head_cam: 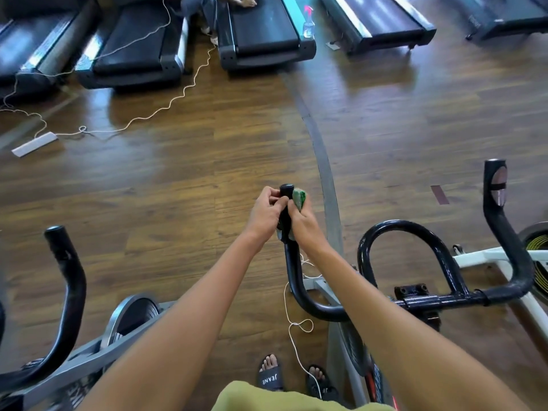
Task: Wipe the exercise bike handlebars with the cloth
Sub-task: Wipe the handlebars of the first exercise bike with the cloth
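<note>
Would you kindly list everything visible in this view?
black curved metal handlebars: one set, black, centre-right bike
green bunched cloth: one, green, at the upright bar end
black treadmills: five, black, row along the top
clear plastic spray bottle: one, pink trigger, on the middle treadmill
white cable: one, white, floor upper left
white power strip: one, white, floor far left
grey-framed exercise bike: one, grey, lower left
black slide sandals: two, black, bottom centre
left hand: one, grips the bar end
right hand: one, holds the cloth against it
</note>
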